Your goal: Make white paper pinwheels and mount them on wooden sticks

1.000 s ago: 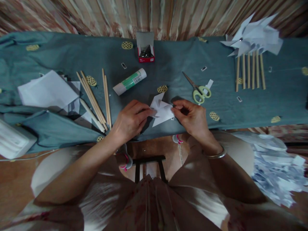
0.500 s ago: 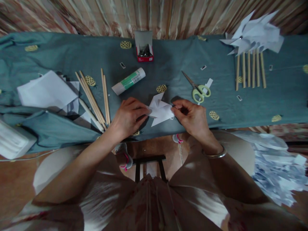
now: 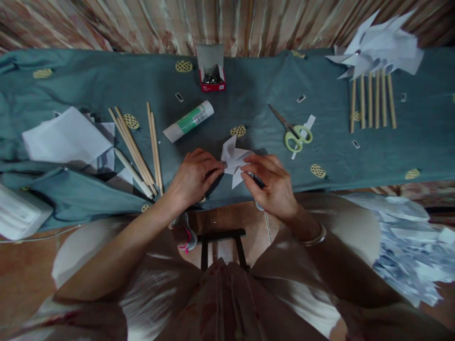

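The left hand (image 3: 194,176) pinches the left side of the white folded paper (image 3: 233,156), and the right hand (image 3: 272,182) curls closed over its right side. The paper sits midway along the table's (image 3: 355,161) front edge, with a glue stick (image 3: 188,121) behind it and green scissors (image 3: 295,135) to its right.

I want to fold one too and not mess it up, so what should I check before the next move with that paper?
1. Left hand pinching the folded paper: ok.
2. Right hand gripping it: cannot tell, its fingers cover the edge.
3. Glue stick lying close behind the paper: ok.
4. Scissors shut, apart from both hands: ok.
5. Loose sticks near the left hand: ok.
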A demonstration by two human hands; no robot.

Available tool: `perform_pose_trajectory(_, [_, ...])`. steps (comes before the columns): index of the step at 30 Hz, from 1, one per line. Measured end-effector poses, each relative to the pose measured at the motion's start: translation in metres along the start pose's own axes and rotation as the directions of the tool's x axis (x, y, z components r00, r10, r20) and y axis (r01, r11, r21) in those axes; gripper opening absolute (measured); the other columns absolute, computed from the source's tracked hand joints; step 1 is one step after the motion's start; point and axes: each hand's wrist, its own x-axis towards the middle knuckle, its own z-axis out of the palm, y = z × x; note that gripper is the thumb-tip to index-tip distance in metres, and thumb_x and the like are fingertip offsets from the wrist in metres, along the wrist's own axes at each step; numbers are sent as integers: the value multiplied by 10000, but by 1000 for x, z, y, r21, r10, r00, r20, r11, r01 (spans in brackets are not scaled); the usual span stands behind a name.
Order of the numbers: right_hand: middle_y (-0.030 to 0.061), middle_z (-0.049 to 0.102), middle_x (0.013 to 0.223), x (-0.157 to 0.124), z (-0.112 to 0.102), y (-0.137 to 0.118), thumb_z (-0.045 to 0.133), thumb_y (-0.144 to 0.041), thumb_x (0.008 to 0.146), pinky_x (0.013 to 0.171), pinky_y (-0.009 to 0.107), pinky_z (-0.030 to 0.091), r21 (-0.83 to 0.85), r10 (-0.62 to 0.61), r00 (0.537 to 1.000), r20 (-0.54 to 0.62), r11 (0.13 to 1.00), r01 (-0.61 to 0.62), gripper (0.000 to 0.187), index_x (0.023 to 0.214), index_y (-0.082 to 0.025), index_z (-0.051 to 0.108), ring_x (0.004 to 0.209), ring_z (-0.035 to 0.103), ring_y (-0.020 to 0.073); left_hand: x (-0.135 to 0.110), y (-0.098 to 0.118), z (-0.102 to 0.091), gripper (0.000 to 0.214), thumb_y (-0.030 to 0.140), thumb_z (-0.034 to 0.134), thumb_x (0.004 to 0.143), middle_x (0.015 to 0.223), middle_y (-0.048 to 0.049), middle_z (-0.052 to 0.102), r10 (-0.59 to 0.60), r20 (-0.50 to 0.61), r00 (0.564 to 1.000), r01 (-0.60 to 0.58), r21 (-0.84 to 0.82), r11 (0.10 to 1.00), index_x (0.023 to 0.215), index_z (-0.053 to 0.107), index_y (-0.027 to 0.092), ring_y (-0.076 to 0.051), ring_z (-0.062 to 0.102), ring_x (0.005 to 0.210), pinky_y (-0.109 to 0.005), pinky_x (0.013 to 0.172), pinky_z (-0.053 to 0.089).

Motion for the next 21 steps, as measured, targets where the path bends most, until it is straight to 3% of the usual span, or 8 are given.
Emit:
perform_pose_trajectory(5, [71,761,996,-4,4,-2,550,-189,968,898,426,550,2,-12,998,56,1000,12,194,1020,-192,737,948,683,222,3,1,2,181,271,590,963,881,-66,726,-23,13,1000,23,2,1000,969,747,181,-217,617,889,-360,797,449])
perform_pose_trajectory(15, [104,742,1092,-8,3,-3,509,-155,984,918,422,554,-75,-66,992,105,994,74,279,1187,-148,699,993,655,233,8,3,1,190,273,564,968,865,-44,717,-78,62,995,77,21,997,949,736,194,-201,624,858,-356,827,460])
perform_pose_trajectory(21, [102,730,1049,-7,6,-6,500,-152,983,878,405,543,-165,-65,993,98,983,81,279,1167,-144,710,948,618,234,10,6,-1,187,263,572,961,847,-40,724,-115,66,991,113,21,993,940,743,191,-202,632,851,-351,830,466])
